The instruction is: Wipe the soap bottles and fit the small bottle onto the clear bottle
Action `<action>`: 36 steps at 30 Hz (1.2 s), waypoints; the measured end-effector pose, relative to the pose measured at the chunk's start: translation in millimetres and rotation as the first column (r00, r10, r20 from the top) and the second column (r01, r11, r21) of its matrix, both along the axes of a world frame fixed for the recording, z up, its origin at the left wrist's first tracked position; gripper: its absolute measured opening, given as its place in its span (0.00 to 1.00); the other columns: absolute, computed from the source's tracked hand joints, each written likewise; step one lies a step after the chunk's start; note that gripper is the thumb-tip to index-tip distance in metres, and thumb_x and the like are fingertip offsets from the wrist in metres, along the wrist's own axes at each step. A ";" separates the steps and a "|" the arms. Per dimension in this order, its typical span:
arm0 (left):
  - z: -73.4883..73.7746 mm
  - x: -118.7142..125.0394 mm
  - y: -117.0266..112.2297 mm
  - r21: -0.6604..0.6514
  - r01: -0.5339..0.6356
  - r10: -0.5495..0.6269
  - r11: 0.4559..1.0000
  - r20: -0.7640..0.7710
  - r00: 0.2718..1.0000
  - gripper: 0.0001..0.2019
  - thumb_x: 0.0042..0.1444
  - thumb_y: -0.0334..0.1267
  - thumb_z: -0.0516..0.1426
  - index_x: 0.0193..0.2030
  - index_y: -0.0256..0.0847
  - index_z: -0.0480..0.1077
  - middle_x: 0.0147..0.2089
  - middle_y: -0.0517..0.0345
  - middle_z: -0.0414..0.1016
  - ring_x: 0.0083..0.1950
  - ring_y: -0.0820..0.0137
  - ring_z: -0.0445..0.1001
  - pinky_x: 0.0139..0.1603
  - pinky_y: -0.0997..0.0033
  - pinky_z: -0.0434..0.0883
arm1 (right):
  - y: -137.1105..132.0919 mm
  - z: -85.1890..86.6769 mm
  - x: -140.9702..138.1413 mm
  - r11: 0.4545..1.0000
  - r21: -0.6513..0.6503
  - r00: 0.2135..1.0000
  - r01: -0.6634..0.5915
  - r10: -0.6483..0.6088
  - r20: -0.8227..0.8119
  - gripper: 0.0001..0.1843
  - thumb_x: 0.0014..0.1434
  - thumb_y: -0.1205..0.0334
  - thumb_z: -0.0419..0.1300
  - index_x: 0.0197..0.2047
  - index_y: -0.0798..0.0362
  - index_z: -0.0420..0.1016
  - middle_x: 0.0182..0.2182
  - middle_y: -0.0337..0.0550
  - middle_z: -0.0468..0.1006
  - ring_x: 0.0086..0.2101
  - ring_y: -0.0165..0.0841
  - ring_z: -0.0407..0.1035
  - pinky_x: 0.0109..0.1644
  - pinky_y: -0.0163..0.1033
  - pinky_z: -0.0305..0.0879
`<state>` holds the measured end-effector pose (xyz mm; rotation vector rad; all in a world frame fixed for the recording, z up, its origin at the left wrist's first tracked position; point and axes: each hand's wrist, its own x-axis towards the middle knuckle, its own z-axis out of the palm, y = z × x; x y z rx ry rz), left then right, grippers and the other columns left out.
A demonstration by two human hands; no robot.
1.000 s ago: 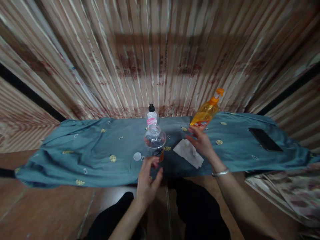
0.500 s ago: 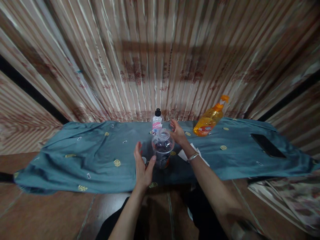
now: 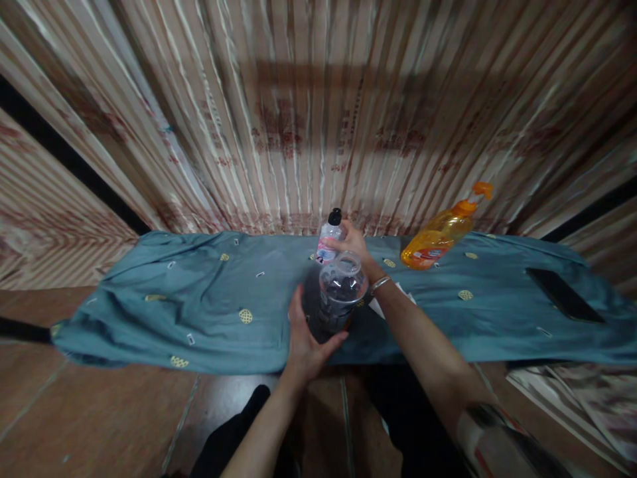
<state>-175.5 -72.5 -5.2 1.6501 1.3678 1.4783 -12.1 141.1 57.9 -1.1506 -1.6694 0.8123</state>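
Observation:
A clear plastic cup (image 3: 339, 302) with a domed lid stands upright on the teal cloth in front of me. My left hand (image 3: 309, 342) curves around its lower left side, fingers and thumb spread, with a gap showing between the fingers and the cup. Whether the thumb touches the cup I cannot tell. Behind the cup, a small clear bottle (image 3: 326, 251) with a black cap and a pink label leans slightly. My right hand (image 3: 354, 247) has its fingers closed around the upper part of this bottle, thumb at the front. The bottle's lower end is partly hidden by the cup lid.
A pump bottle of orange liquid (image 3: 438, 238) appears tilted to the right. Farther right lies a black phone (image 3: 565, 295). White paper (image 3: 382, 307) shows partly beneath my right forearm. A striped curtain (image 3: 318, 119) hangs behind the cloth-covered surface (image 3: 199, 318).
My right hand has reached the small bottle and closed on it, tilting it a little. My left hand has moved lower around the cup. The view has shifted slightly.

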 end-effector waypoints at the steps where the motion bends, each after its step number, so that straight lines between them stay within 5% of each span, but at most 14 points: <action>1: 0.1 4.5 0.5 -0.028 0.008 -0.008 1.000 -0.008 1.000 0.59 0.46 0.53 0.74 0.78 0.43 0.46 0.79 0.31 0.54 0.81 0.41 0.56 0.78 0.33 0.56 | -5.0 1.4 1.8 0.997 0.003 0.997 0.073 -0.073 -0.020 0.49 0.49 0.38 0.75 0.67 0.53 0.67 0.58 0.54 0.81 0.57 0.51 0.76 0.65 0.54 0.72; 5: 5.7 15.1 1.5 -0.067 0.017 -0.017 0.998 0.013 1.000 0.58 0.44 0.51 0.75 0.76 0.43 0.49 0.78 0.32 0.57 0.79 0.42 0.59 0.78 0.35 0.58 | -36.1 18.2 23.3 0.950 0.071 0.952 0.305 -0.304 -0.014 0.43 0.50 0.39 0.74 0.62 0.54 0.70 0.54 0.56 0.82 0.51 0.52 0.78 0.61 0.56 0.73; 7: 11.7 11.7 -1.6 -0.041 -0.018 0.019 0.999 0.025 0.999 0.55 0.46 0.50 0.74 0.75 0.43 0.51 0.76 0.34 0.61 0.77 0.43 0.63 0.76 0.36 0.62 | -57.4 32.6 42.1 0.875 0.169 0.887 0.454 -0.462 0.005 0.42 0.52 0.37 0.72 0.62 0.52 0.70 0.53 0.56 0.82 0.51 0.52 0.77 0.61 0.56 0.72; 11: 29.0 -6.1 -14.9 0.030 -0.087 0.086 0.996 0.024 0.996 0.37 0.54 0.49 0.70 0.67 0.43 0.62 0.60 0.44 0.74 0.60 0.56 0.79 0.63 0.50 0.77 | -107.7 67.2 84.5 0.706 0.382 0.748 0.596 -0.662 0.055 0.42 0.56 0.33 0.69 0.63 0.51 0.69 0.52 0.54 0.81 0.50 0.50 0.77 0.60 0.56 0.73; 14: 41.0 -12.0 -27.9 0.113 0.049 -0.040 0.992 -0.085 0.996 0.18 0.61 0.42 0.66 0.56 0.45 0.72 0.44 0.54 0.78 0.44 0.65 0.82 0.49 0.63 0.81 | -149.8 85.9 109.7 0.630 0.423 0.640 0.651 -0.756 0.141 0.41 0.53 0.29 0.69 0.57 0.52 0.74 0.47 0.54 0.83 0.44 0.49 0.79 0.54 0.56 0.75; 17: 44.3 -2.7 -43.8 0.132 0.259 -0.237 0.957 -0.161 0.958 0.14 0.63 0.39 0.64 0.55 0.47 0.74 0.43 0.56 0.81 0.40 0.67 0.82 0.44 0.67 0.82 | -194.0 86.8 121.5 0.693 0.362 0.653 0.624 -0.717 0.246 0.36 0.50 0.28 0.70 0.48 0.49 0.78 0.40 0.50 0.85 0.38 0.49 0.79 0.49 0.56 0.77; 21: 37.3 20.8 -64.4 0.023 0.439 -0.437 0.898 -0.070 0.897 0.44 0.54 0.51 0.71 0.74 0.48 0.60 0.67 0.40 0.75 0.63 0.52 0.80 0.60 0.51 0.81 | -244.6 64.8 110.7 0.922 0.075 0.879 0.381 -0.386 0.279 0.26 0.48 0.36 0.75 0.43 0.42 0.79 0.36 0.46 0.87 0.34 0.48 0.81 0.41 0.50 0.79; 23: 34.1 31.3 -69.5 -0.074 0.513 -0.512 0.855 0.036 0.858 0.52 0.48 0.55 0.73 0.76 0.46 0.56 0.73 0.37 0.70 0.70 0.46 0.74 0.68 0.43 0.76 | -259.7 52.9 97.5 0.979 -0.074 0.958 0.188 -0.166 0.232 0.27 0.48 0.41 0.77 0.48 0.42 0.80 0.40 0.45 0.88 0.37 0.48 0.83 0.42 0.50 0.80; 25: 32.5 39.6 -70.0 -0.173 0.560 -0.526 0.811 0.206 0.825 0.54 0.45 0.53 0.75 0.75 0.43 0.58 0.72 0.37 0.71 0.71 0.45 0.74 0.71 0.41 0.73 | -265.9 45.2 85.2 0.991 -0.115 0.978 0.064 -0.039 0.205 0.29 0.48 0.42 0.77 0.51 0.43 0.81 0.43 0.44 0.89 0.42 0.49 0.83 0.47 0.50 0.81; 27: 31.4 44.9 -67.5 -0.249 0.562 -0.470 0.789 0.344 0.813 0.44 0.49 0.49 0.73 0.70 0.41 0.63 0.65 0.41 0.78 0.64 0.49 0.79 0.67 0.44 0.75 | -264.4 43.0 77.8 0.990 -0.142 0.980 0.004 0.024 0.197 0.31 0.47 0.42 0.78 0.52 0.42 0.81 0.46 0.44 0.88 0.45 0.49 0.83 0.52 0.51 0.81; 31: 26.4 46.1 -63.4 -0.291 0.489 -0.406 0.822 0.303 0.862 0.33 0.50 0.40 0.72 0.62 0.41 0.71 0.59 0.46 0.80 0.59 0.52 0.80 0.64 0.48 0.75 | -251.0 52.1 74.3 0.997 -0.083 0.996 0.003 0.004 0.094 0.39 0.51 0.38 0.75 0.63 0.41 0.77 0.56 0.47 0.85 0.55 0.50 0.80 0.60 0.51 0.77; 34: 21.8 42.1 -63.9 -0.317 0.475 -0.413 0.821 0.245 0.877 0.31 0.51 0.42 0.71 0.61 0.40 0.71 0.58 0.46 0.79 0.59 0.53 0.78 0.63 0.50 0.73 | -243.2 60.5 66.1 0.998 -0.055 0.994 0.022 -0.016 0.108 0.20 0.63 0.42 0.67 0.50 0.46 0.83 0.46 0.45 0.88 0.48 0.43 0.82 0.54 0.45 0.76; 36: 20.4 39.2 -64.4 -0.345 0.460 -0.395 0.818 0.245 0.885 0.31 0.49 0.41 0.71 0.60 0.38 0.71 0.56 0.46 0.79 0.58 0.53 0.78 0.62 0.52 0.73 | -241.0 61.2 56.4 0.996 -0.075 0.995 -0.040 0.046 0.088 0.17 0.68 0.45 0.63 0.41 0.49 0.83 0.38 0.42 0.87 0.39 0.37 0.80 0.46 0.39 0.74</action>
